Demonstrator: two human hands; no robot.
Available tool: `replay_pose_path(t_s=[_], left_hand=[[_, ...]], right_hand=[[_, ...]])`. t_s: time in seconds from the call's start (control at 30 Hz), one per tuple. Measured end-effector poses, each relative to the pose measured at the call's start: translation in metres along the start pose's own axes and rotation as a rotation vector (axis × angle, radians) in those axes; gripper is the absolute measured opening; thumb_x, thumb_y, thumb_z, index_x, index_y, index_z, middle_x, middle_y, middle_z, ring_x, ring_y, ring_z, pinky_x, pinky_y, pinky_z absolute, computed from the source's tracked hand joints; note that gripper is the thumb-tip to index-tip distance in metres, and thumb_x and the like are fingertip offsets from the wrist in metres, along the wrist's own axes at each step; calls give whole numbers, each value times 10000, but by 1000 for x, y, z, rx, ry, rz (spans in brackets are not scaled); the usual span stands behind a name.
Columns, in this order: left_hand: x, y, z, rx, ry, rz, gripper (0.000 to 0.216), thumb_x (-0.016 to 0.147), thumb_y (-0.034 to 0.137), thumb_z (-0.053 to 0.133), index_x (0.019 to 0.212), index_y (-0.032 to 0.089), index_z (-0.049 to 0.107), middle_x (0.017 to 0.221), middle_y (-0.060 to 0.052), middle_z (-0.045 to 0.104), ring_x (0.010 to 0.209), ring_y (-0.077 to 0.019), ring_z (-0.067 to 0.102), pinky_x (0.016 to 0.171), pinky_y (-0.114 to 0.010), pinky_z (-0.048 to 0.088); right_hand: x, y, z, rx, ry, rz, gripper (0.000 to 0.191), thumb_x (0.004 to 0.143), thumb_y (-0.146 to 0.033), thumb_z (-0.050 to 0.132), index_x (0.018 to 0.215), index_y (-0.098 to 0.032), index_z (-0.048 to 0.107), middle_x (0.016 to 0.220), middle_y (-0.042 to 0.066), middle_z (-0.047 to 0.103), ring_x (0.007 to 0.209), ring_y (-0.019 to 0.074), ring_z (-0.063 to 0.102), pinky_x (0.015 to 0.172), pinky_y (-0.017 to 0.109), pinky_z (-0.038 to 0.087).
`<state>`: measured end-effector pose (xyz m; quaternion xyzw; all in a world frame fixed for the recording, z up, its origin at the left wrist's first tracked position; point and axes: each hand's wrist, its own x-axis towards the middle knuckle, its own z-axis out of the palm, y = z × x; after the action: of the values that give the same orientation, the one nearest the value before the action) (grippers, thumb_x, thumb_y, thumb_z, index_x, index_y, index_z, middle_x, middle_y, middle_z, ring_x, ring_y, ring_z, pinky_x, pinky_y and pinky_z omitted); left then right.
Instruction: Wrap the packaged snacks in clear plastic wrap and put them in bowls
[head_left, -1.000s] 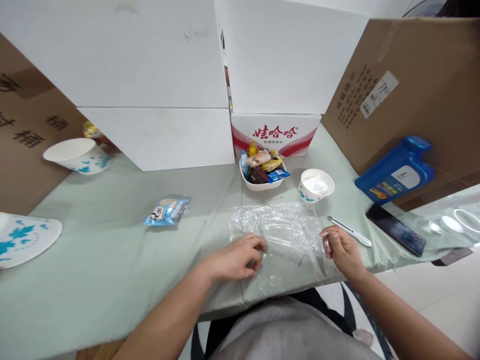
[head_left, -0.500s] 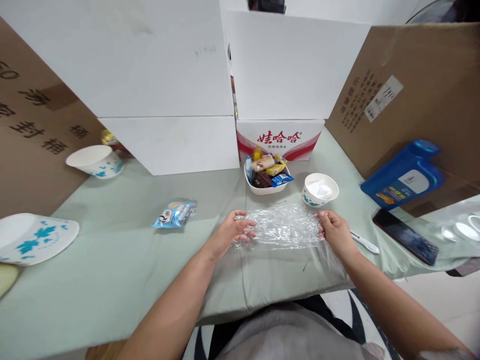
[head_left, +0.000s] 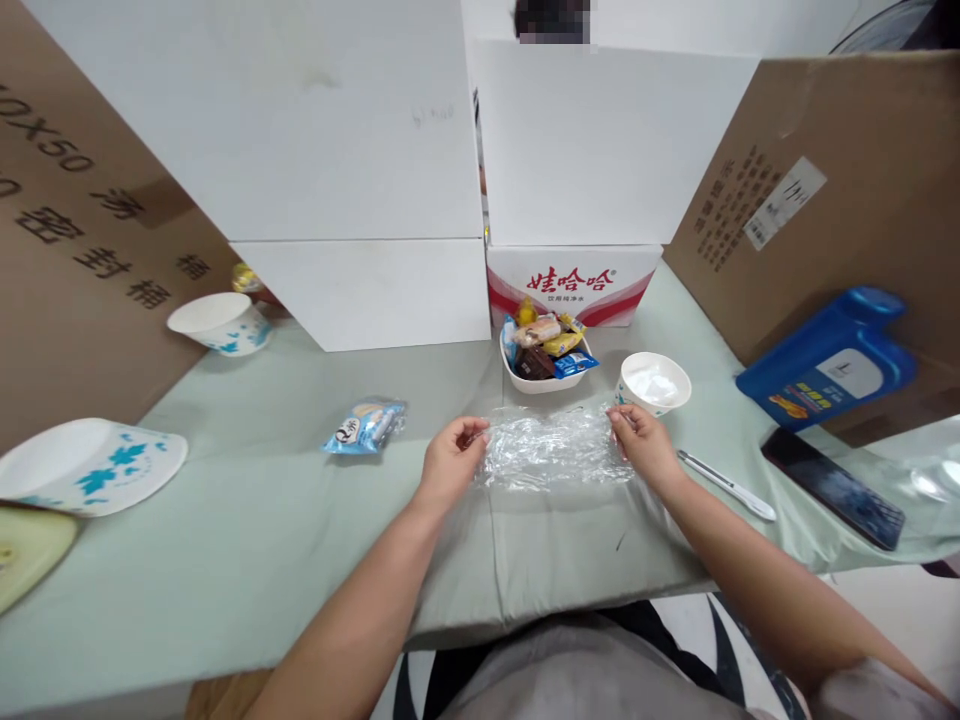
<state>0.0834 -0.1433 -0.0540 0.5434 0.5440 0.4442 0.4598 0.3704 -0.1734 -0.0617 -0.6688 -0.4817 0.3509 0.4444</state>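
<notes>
A crumpled sheet of clear plastic film point(head_left: 551, 448) stretches between my two hands, low over the green tablecloth. My left hand point(head_left: 454, 460) pinches its left end, fingers closed. At the opposite end, my right hand point(head_left: 643, 440) grips the film's upper right corner between thumb and fingers. Just behind the right hand stands a paper bowl point(head_left: 654, 382) with white material inside. A white dish point(head_left: 546, 382) heaped with wrapped snacks point(head_left: 541, 345) sits behind the film. Left of my left hand lies a blue snack packet point(head_left: 366, 426).
Right of my hands lie a white pen-like utility knife point(head_left: 727, 485) and a black phone point(head_left: 834, 488). A blue bottle point(head_left: 825, 358) leans by the right cardboard box point(head_left: 832, 220). Paper bowls point(head_left: 221, 325) stand at left. White panels point(head_left: 360, 295) and a printed carton point(head_left: 574, 285) border the back.
My left fingers, spread apart before, have closed on the film's left end. The right hand has shifted its hold slightly inward and up. The whole view has shifted a little.
</notes>
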Motion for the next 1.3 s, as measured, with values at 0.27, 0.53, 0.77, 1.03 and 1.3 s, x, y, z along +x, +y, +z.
replay_pose_path(t_s=[0.27,0.53,0.77,1.03,1.3], left_hand=[[-3,3,-9,324,-161,-25,389,587,115,515,920,202,696,680,41,627,466,-84,448,503,-213,370],[-3,2,-5,286,-155,66,315,687,198,592,982,208,701,864,-13,669,643,-136,537,636,-250,469],[11,-18,4,491,-95,267,505,759,109,527,1258,175,567,1270,-108,559,824,-178,608,927,-389,493],[9,-21,3,758,-17,265,474,825,150,526,1299,156,548,1316,-154,504,1143,-310,562,993,-444,468],[-1,-15,17,884,-305,594,417,905,360,545,1300,229,568,1402,-111,502,1362,-311,366,1139,-488,260]], right_hand=[[-13,14,3,-218,-140,57,439,750,-335,643,1154,-199,542,747,-43,634,410,98,550,533,270,473],[-33,10,-11,-305,70,-92,386,885,-435,477,1179,-200,562,811,13,678,510,152,614,641,325,507],[-8,1,-8,-733,123,-193,340,914,-346,450,1169,-170,590,954,101,726,815,249,673,741,342,482],[9,11,11,-1115,90,-111,342,972,-365,414,1219,-160,533,1024,146,707,837,272,682,696,334,468],[6,6,15,-1176,66,-123,315,985,-355,378,1186,-169,535,1043,154,690,843,260,683,675,313,466]])
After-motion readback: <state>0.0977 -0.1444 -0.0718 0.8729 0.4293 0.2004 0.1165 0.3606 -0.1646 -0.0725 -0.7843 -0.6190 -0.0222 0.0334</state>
